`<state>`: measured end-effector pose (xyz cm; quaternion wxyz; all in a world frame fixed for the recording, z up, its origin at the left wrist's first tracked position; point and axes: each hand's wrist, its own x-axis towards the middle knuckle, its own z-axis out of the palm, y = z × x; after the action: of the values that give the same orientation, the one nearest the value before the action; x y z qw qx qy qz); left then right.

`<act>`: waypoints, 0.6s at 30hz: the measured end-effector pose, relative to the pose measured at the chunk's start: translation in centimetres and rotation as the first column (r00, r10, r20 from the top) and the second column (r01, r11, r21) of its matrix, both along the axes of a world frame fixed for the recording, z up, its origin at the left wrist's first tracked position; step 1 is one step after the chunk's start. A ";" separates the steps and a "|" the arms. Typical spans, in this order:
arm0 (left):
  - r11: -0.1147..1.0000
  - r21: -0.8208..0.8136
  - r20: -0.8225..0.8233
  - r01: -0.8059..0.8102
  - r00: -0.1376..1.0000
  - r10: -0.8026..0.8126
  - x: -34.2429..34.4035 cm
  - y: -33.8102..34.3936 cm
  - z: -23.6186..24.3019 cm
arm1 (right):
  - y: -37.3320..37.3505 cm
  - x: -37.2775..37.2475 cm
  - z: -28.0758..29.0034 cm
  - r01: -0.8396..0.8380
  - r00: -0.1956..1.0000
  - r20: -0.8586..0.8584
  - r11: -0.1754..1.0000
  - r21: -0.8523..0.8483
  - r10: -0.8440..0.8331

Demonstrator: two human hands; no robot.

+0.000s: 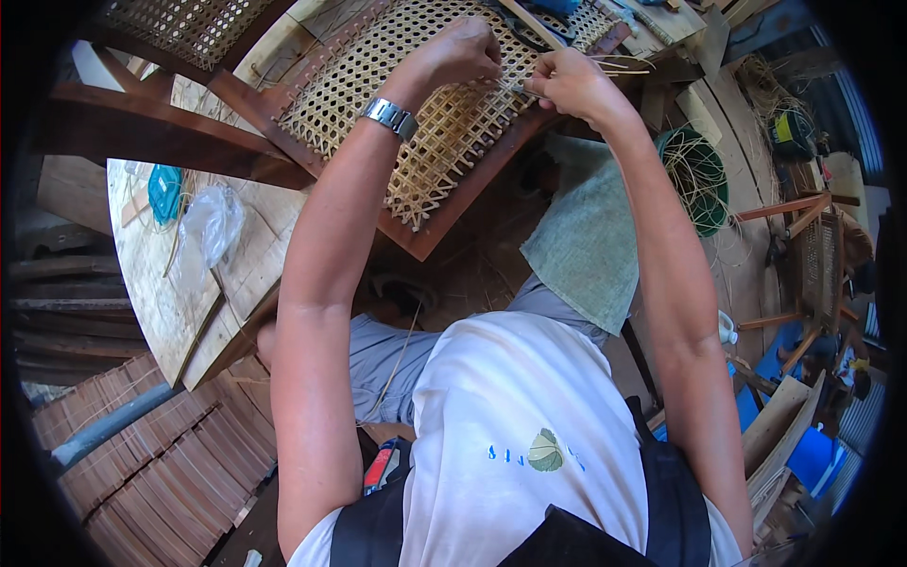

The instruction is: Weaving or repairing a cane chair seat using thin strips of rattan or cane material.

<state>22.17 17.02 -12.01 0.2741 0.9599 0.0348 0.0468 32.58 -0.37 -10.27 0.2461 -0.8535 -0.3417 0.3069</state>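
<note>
A wooden chair frame [416, 244] with a woven cane panel [331, 99] lies tilted in front of me. Over the panel's far right part, my left hand [463, 55] is closed in a pinch, a metal watch on its wrist. My right hand [573, 85] is pinched shut beside it, near the frame's right rail. A thin pale cane strand [511, 87] runs between the fingertips of both hands. Several loose strand ends [624, 66] stick out past my right hand. The fingertips partly hide the strand.
At left, a round wooden table [151, 283] carries a clear plastic bag [210, 227] and a teal packet [164, 194]. A green cloth [590, 236] covers my right leg. Right of my arm stands a green basket [694, 180] of cane strands. Stacked wood strips [170, 454] lie lower left.
</note>
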 end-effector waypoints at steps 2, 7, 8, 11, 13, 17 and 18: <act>1.000 0.007 0.038 0.014 0.999 -0.014 -0.1 0.3 -0.6 | 0.0 0.5 -0.7 -0.101 0.995 0.031 0.989 0.109 0.098; 0.992 -0.125 -0.042 0.011 0.999 -0.016 -0.8 -0.7 0.0 | 0.9 -2.5 -0.4 -0.089 0.779 0.624 0.996 0.016 0.059; 0.988 -0.137 -0.006 -0.068 0.998 0.068 -0.9 -1.3 -0.3 | 1.4 -2.9 -0.4 -0.072 0.729 0.682 0.997 -0.008 0.058; 0.961 -0.097 0.137 -0.260 0.953 0.272 -1.0 -2.8 -1.7 | 1.2 -3.3 0.6 -0.090 0.670 0.740 0.996 -0.002 0.062; 0.943 -0.063 0.120 -0.327 0.935 0.332 -1.2 -3.9 -2.3 | 0.5 -3.0 2.0 -0.059 0.632 0.754 0.981 -0.182 0.178; 0.929 0.084 0.235 -0.361 0.913 0.333 -2.4 -5.2 -2.6 | -5.0 2.2 4.9 0.011 0.631 0.764 0.984 -0.180 0.133; 0.949 0.084 0.333 -0.305 0.906 0.262 -2.0 -5.5 -2.5 | -6.1 2.5 4.8 -0.019 0.613 0.781 0.991 -0.136 0.119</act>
<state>20.21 11.51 -14.50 0.2013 0.9407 0.1264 0.2421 35.07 -6.46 -5.50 0.0105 -0.9003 -0.4295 -0.0703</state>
